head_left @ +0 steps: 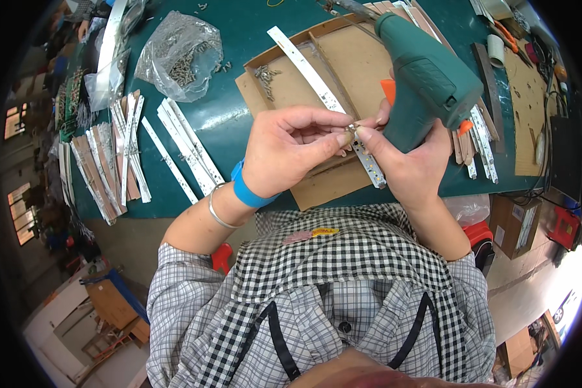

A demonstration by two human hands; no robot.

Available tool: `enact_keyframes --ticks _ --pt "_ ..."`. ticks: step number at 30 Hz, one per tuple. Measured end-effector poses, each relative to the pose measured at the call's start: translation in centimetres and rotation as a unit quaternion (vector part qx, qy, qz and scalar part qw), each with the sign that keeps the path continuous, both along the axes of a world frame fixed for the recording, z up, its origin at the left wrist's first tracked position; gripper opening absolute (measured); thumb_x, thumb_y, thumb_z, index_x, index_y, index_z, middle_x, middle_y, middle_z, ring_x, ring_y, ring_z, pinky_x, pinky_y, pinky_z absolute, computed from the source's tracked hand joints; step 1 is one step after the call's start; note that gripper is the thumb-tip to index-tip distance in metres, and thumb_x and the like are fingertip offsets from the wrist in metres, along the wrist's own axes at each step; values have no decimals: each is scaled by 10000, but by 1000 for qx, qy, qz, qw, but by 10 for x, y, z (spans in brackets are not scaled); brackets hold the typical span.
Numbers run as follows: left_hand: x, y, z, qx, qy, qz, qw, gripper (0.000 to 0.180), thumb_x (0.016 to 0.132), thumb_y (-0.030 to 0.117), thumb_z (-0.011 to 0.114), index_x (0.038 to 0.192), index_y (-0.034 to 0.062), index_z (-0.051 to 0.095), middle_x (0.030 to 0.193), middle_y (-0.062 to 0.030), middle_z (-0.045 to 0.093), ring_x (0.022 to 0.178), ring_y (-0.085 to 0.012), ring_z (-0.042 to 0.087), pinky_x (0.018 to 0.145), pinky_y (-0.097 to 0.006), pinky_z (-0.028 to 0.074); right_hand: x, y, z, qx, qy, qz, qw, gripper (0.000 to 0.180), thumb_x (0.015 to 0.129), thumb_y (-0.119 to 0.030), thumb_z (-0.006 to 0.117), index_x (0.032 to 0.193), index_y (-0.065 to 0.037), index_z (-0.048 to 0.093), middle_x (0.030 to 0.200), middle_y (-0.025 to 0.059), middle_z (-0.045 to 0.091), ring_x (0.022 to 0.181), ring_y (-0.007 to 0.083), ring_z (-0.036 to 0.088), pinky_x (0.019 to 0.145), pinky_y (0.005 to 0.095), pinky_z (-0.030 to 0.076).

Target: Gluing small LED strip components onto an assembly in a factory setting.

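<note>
At frame centre, the left hand pinches a small blurred piece over the white strip while the right hand grips the green power tool, whose weight could jolt that piece loose.

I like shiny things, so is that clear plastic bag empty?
Not empty: small metal pieces show through the clear plastic bag.

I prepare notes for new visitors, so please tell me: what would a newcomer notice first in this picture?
Probably the bulky green power tool with orange parts, at upper right, its grip in the right hand. Next comes the long white strip slanting across the centre, then the left hand, with a bright blue band at its wrist.
</note>
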State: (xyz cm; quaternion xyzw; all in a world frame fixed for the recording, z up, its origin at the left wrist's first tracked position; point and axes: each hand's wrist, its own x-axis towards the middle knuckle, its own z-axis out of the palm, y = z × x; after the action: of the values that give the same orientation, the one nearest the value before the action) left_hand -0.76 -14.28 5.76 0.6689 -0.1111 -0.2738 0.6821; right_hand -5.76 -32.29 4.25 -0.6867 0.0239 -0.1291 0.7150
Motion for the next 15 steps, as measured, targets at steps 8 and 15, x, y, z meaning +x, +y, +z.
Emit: enact_keyframes --ticks 8,15 --pt "-4 -3 7 -6 15 6 1000 238 880 -40 670 1109 -102 647 1028 -184 702 907 -203 704 819 -303 601 -3 -2 -1 2 -7 9 1000 642 739 143 696 1325 68 446 980 94 576 852 149 631 797 296 543" --pt "-2 -2 8 -33 48 -1 998 257 872 -50 673 1122 -101 638 1028 -198 702 895 -222 713 828 -311 600 -6 1 -2 6 -36 0 999 703 725 166 699 1357 79 401 952 98 562 871 151 626 816 310 541"
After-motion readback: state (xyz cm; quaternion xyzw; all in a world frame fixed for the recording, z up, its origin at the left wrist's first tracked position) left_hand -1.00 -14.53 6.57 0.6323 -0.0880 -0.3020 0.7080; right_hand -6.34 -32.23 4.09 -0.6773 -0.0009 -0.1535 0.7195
